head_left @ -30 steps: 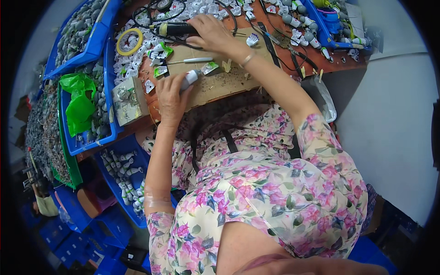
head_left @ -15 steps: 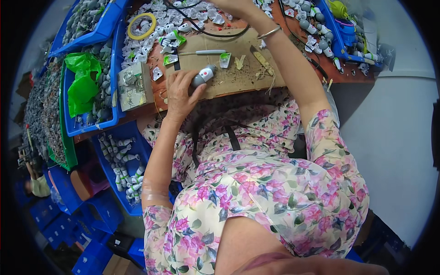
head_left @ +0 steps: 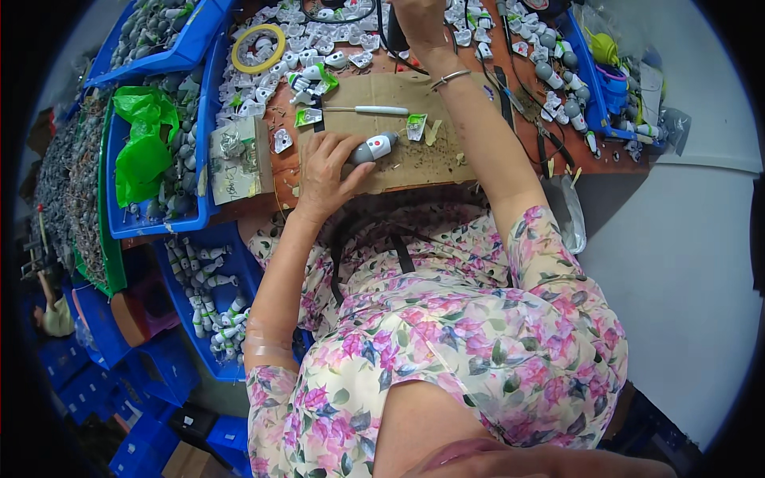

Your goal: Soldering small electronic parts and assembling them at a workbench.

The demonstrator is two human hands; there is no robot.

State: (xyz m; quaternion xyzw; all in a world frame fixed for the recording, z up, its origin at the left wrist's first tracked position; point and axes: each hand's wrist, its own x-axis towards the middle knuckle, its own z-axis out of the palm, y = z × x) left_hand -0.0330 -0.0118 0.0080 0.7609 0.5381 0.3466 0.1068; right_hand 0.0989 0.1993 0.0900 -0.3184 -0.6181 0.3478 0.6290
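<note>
My left hand point(head_left: 325, 177) lies on the brown cardboard sheet point(head_left: 462, 165), its fingers and thumb closed round a small grey and white toy figure point(head_left: 381, 146) with a red dot. My right hand point(head_left: 421, 22) is stretched far forward to the top edge of the view, partly cut off. It is closed on a black tool point(head_left: 395, 33), whose kind I cannot make out. A white-handled screwdriver point(head_left: 381, 111) lies across the cardboard. Beside it are a green and white plastic piece point(head_left: 416, 126) and another such piece point(head_left: 307, 117).
White plastic shells and a yellow tape roll point(head_left: 259, 48) cover the far table. Black-handled pliers point(head_left: 551, 147) lie at right. Blue trays with grey parts flank both sides; a green bag point(head_left: 143, 147) sits in the left tray point(head_left: 163, 229). A lower blue bin point(head_left: 231, 362) holds toy figures.
My right hand has moved slightly, and the black tool now shows at it. The pliers at right have come into sight from behind my right arm. My left hand keeps the toy figure.
</note>
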